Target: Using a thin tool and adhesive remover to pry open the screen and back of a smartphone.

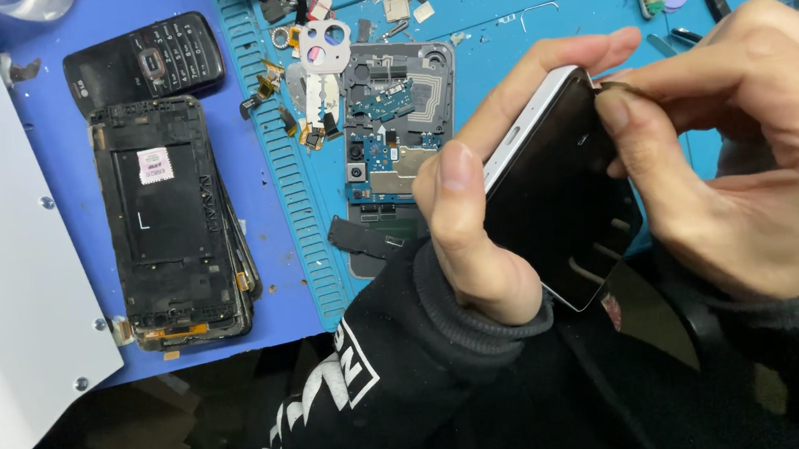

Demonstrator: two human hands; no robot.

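Gripping the phone frame [560, 191] edges, left hand [478, 237] and right hand [750, 155] fingers closed, above the mat [497, 14]

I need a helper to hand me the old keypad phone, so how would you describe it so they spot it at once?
Start at the blue mat and go to its far left end. There, above the stack of stripped black phone frames, lies the keypad phone. It alone is small, whole and dark, with rows of push buttons beside a little screen.

The phone [556, 196] is slim, with a silver frame and dark glossy face. It is tilted, raised above the counter, clasped at both edges.
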